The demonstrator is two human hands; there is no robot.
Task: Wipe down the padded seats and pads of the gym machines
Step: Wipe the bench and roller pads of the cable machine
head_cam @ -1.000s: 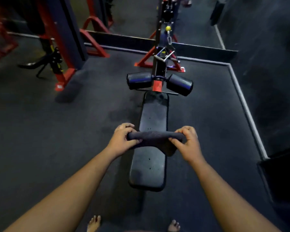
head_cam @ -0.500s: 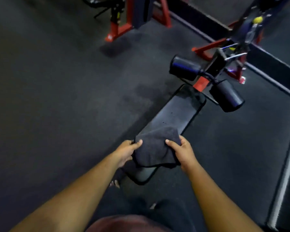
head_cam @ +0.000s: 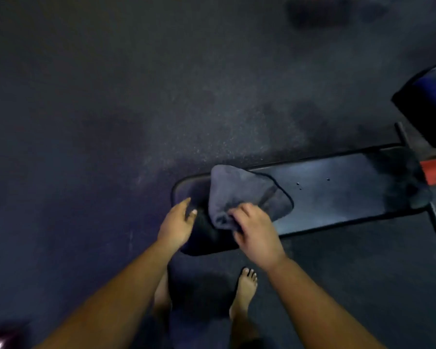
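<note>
The cloth [head_cam: 247, 195] lies bunched on the near-left end of the seat [head_cam: 337, 195], so the step in hand looks like the first wipe. It should go best with the cloth flattened under the palm and drawn in long overlapping strokes toward the far roller pad [head_cam: 428, 104]. The right hand [head_cam: 256, 231] has its fingers [head_cam: 239, 212] curled, pinching the cloth's near edge. The left hand [head_cam: 176, 222] is relaxed, holding nothing, by the seat's end.
</note>
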